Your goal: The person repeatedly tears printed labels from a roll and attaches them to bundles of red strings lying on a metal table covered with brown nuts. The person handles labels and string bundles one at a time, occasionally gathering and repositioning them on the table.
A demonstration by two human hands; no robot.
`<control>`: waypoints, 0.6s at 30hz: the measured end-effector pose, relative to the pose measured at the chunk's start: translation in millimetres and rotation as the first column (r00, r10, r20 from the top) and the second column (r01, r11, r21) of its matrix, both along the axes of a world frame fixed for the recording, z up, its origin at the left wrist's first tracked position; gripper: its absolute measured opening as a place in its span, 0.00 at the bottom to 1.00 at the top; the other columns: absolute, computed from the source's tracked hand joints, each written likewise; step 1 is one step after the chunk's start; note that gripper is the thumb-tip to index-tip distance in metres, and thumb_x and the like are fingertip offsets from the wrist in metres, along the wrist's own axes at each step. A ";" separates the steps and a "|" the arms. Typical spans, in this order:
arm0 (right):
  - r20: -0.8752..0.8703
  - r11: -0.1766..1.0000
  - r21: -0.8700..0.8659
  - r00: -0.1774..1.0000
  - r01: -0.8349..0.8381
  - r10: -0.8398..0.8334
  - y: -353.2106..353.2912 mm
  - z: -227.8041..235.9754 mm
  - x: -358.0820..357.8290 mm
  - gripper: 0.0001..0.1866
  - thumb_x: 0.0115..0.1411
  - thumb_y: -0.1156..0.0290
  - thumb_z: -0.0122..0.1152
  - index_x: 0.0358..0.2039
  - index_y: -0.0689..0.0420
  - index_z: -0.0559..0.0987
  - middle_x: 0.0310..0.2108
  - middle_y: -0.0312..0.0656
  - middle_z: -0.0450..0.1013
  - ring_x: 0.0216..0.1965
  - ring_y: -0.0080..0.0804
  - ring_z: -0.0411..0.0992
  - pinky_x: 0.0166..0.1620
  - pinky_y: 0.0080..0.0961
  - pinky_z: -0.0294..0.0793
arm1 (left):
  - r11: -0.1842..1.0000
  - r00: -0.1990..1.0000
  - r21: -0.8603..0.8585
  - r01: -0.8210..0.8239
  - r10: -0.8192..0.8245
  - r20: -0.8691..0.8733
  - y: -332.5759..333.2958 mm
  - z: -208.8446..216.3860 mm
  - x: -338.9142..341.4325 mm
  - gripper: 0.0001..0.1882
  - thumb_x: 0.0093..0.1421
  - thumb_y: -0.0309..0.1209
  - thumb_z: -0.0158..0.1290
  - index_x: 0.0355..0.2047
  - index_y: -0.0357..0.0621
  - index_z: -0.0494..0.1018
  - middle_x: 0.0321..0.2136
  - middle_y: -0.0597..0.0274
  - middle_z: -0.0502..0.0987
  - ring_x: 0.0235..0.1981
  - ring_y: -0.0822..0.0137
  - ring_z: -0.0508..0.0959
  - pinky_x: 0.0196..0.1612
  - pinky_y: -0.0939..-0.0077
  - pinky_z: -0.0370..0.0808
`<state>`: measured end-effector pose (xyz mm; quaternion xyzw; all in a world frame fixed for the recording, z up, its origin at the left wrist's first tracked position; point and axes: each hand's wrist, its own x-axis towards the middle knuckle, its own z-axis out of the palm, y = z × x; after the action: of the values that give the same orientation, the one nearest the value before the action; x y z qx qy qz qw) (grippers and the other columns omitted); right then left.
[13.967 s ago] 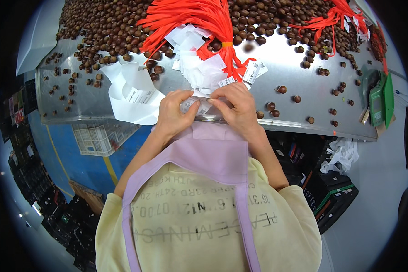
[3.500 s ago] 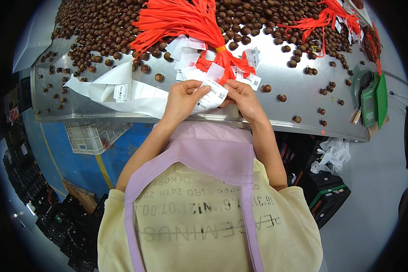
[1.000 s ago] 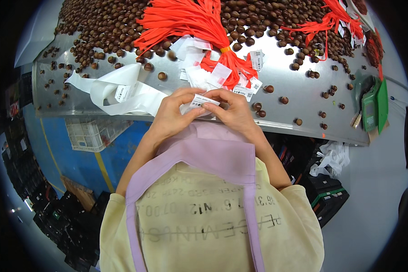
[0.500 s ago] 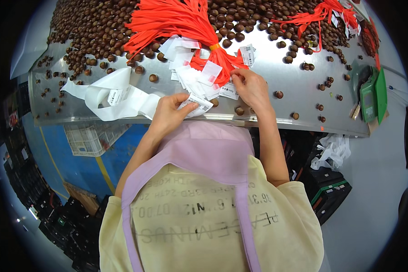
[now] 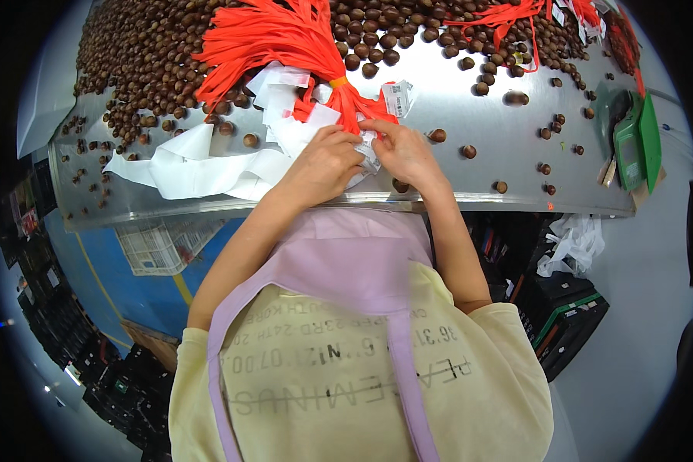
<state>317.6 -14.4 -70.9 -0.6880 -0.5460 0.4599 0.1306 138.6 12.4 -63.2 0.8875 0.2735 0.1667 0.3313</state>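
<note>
A bundle of orange-red mesh bags with white paper tags lies on a steel table. My left hand and my right hand meet at the bundle's near end. Their fingers pinch a white tag between them. The tag is mostly hidden under my fingers. A heap of brown chestnuts covers the far side of the table.
Crumpled white backing strip lies left of my hands. Loose chestnuts dot the right side, with more red bags at the far right. A green scoop sits at the right edge. Black crates stand under the table.
My hands, apart half a second ago with the right reaching to the tags, have come together again on a tag at the bundle's near end.
</note>
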 end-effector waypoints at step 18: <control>0.318 0.796 0.530 0.939 -0.292 0.133 57.7 -12.9 6.4 0.11 0.45 0.69 0.61 0.31 0.58 0.77 0.25 0.39 0.73 0.32 0.38 0.69 0.40 0.34 0.65 | 0.961 0.985 0.230 0.152 -0.129 -0.113 28.0 5.4 5.0 0.07 0.41 0.25 0.58 0.22 0.37 0.74 0.28 0.58 0.75 0.44 0.61 0.72 0.54 0.61 0.62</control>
<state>324.0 43.2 -83.8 -0.6061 -0.7448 0.1915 0.2031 143.7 40.3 -57.8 0.9449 0.2036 0.1311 0.2203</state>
